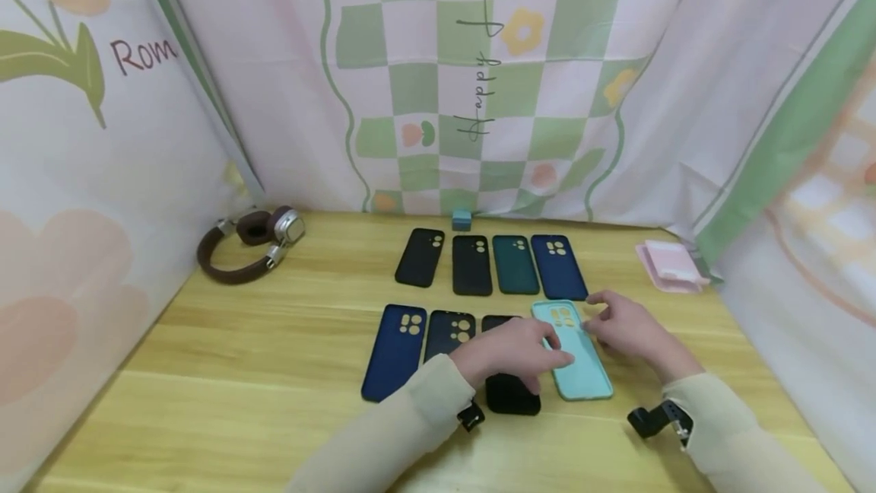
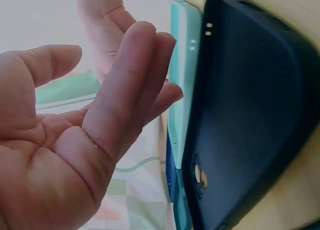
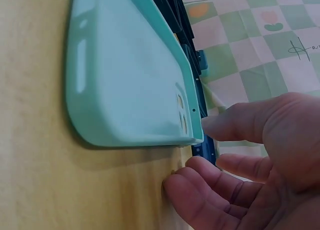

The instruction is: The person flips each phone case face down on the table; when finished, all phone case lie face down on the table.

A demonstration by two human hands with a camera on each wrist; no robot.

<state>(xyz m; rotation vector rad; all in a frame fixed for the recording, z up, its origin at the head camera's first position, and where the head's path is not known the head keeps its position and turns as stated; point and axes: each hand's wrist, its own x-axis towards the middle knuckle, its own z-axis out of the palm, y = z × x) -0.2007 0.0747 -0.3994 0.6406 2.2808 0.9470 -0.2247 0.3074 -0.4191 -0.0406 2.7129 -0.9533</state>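
Note:
A mint phone case [image 1: 573,352] lies at the right end of the front row on the wooden table [image 1: 239,371]. My left hand [image 1: 556,356] rests over a black case [image 1: 511,392], and its straight fingers reach onto the mint case's left side. In the left wrist view the left hand [image 2: 135,75] is flat and open beside the black case [image 2: 250,115] and mint case [image 2: 181,70]. My right hand [image 1: 602,318] sits at the mint case's right edge. Its loosely curled fingers [image 3: 200,190] touch the table beside the mint case [image 3: 125,75], holding nothing.
Two more front-row cases, navy [image 1: 395,352] and black [image 1: 449,333], lie to the left. Behind is a row of several dark cases [image 1: 515,263]. Brown headphones [image 1: 249,249] lie at the back left, a pink object [image 1: 671,265] at the back right, a small blue block [image 1: 461,219] by the fabric backdrop.

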